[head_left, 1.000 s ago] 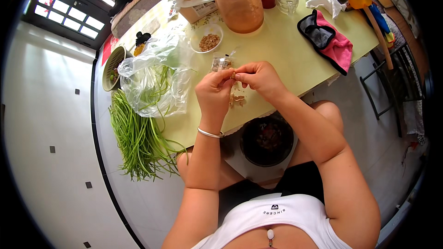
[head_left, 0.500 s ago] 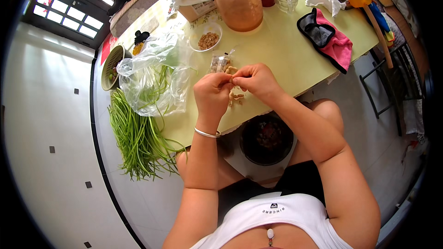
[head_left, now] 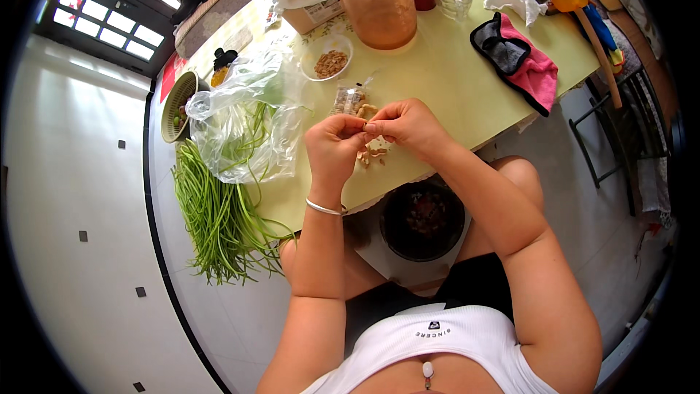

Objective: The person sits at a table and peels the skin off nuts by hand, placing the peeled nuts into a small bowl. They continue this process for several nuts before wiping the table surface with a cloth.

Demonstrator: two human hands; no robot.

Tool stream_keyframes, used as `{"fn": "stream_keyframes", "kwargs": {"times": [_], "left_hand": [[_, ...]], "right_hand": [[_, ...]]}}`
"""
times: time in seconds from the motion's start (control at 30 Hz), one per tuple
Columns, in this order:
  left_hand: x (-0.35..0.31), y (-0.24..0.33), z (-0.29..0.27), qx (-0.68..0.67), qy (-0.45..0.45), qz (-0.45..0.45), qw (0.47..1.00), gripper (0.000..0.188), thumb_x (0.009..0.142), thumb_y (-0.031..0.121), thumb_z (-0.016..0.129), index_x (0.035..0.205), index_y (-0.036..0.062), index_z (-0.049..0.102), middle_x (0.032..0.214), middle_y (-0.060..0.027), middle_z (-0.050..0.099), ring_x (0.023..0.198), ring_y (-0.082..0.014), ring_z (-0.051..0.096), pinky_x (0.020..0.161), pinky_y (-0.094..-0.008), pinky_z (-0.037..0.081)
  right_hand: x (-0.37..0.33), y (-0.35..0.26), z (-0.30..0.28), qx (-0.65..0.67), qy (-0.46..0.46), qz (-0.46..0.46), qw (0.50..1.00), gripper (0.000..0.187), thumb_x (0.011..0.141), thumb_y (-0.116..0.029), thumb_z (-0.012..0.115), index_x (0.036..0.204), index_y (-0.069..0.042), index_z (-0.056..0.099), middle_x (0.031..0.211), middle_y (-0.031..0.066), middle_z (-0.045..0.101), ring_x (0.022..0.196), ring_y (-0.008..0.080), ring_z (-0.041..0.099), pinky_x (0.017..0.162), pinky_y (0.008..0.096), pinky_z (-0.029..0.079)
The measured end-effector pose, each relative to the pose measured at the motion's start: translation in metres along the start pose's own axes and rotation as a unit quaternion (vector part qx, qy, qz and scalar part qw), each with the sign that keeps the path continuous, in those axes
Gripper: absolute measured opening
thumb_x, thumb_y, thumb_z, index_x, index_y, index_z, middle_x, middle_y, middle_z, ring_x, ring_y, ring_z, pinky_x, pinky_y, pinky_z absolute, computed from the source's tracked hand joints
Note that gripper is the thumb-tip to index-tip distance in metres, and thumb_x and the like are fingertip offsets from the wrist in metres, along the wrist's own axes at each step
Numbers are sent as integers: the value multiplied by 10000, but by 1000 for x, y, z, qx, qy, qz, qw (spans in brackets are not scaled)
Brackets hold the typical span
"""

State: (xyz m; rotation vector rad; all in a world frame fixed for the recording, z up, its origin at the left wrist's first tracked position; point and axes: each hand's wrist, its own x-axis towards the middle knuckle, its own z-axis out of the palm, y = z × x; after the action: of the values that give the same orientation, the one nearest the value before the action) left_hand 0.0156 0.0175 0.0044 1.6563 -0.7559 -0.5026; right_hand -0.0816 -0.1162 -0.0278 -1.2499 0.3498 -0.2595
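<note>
Over the near part of the table, my left hand (head_left: 334,149) and my right hand (head_left: 410,131) meet fingertip to fingertip. Both are closed in a pinch on a small peanut, mostly hidden by the fingers. Just beyond them lies a clear plastic packet (head_left: 348,100) with pale tan contents. Peanut shells (head_left: 374,153) are scattered on the table under and beside my fingers. Farther back, a white bowl (head_left: 307,67) holds a heap of brownish shelled peanuts (head_left: 331,64).
Green stalks (head_left: 219,219) in a clear plastic bag (head_left: 211,149) hang over the table's left edge. A large orange-tinted jar (head_left: 375,7) stands at the back. A pink and grey cloth (head_left: 536,76) lies right. Below, a dark bin (head_left: 421,222) stands between my knees.
My fingertips have shifted slightly against each other. Both hands stay pinched together in nearly the same place.
</note>
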Motion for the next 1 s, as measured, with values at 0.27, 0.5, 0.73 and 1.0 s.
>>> {"fn": "stream_keyframes", "kwargs": {"times": [0.27,0.5,0.73,1.0], "left_hand": [[2,0,-10,-138,-23,-61,988,159,746,-40,716,896,-61,666,805,-136,697,661,-167,665,595,-249,544],[3,-7,-17,-230,2,-67,971,188,799,-30,674,979,-25,618,872,-121,685,708,-192,684,670,-287,579],[4,-5,-6,-57,44,53,996,140,798,-39,667,923,-22,604,867,-100,677,740,-158,667,678,-253,540],[3,-3,-2,174,50,181,967,162,731,-16,713,842,-6,596,773,-90,651,681,-151,633,660,-256,515]], "right_hand": [[1,3,-2,49,3,14,999,138,845,-148,701,824,-12,694,696,12,636,612,59,507,529,198,366],[5,5,2,180,13,53,982,177,912,-111,586,1010,33,618,909,76,663,773,128,632,644,238,504],[4,2,3,310,-15,112,944,221,925,0,434,1094,57,564,1040,143,639,914,206,656,823,303,564],[3,2,6,269,-14,111,957,254,914,12,415,1086,54,598,1046,122,628,961,189,626,866,313,550]]}}
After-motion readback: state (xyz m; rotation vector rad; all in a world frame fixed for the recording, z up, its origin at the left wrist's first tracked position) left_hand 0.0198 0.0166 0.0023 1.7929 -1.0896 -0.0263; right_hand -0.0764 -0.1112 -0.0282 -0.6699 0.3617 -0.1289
